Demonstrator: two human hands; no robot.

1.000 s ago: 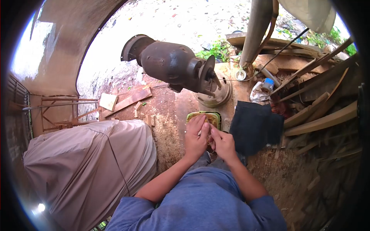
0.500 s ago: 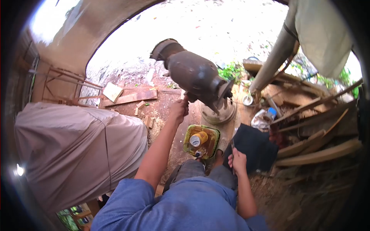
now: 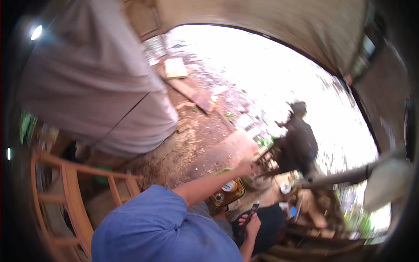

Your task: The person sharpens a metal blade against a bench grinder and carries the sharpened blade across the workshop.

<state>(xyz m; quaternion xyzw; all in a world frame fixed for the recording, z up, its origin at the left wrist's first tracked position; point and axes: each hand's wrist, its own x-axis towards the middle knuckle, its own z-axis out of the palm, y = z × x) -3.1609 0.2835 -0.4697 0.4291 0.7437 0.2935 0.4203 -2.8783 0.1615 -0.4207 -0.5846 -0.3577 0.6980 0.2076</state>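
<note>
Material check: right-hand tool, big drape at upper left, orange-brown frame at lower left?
Tool in the right hand: dark, perhaps metal, going by its slim, straight shape; too small and blurred to confirm.
Drape: probably matte fabric; it hangs in soft folds.
Frame: likely wood, flat squared rails, finish uncertain; no grain readable.

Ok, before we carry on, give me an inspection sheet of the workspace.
Surface: brown earthen floor, littered with small bits.
Job's things: dark bulbous metal object, blurred; green-rimmed tray holding a round white-topped can; dark slim tool.
Clutter: pale square board, reddish-brown plank, black cloth sheet.
Hands: left hand beside the metal object, contact unclear; right hand gripping the tool.
Cables: nothing seen, only a thin dark cord across the large beige cloth cover.
Surroundings: orange-brown wooden frame; bright outdoor ground beyond.
</note>
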